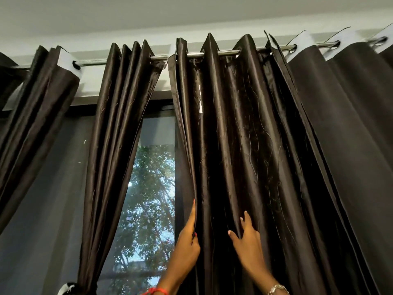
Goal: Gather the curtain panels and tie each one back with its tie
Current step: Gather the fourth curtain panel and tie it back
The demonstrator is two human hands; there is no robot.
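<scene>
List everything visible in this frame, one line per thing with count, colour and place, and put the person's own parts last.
curtain panels: at least four, dark brown and shiny, hanging from the rod across the whole view
curtain rod: one, silver metal, running along the top
window: one, dark frame, green trees outside, showing in the gap left of centre
tie: one, white and black, around the gathered panel at bottom left
ceiling: white, top of view
left hand: one, red band at the wrist, grip closed on the centre panel's left edge
right hand: one, silver bracelet at the wrist, fingers spread, pinching a fold of the same panel
</scene>
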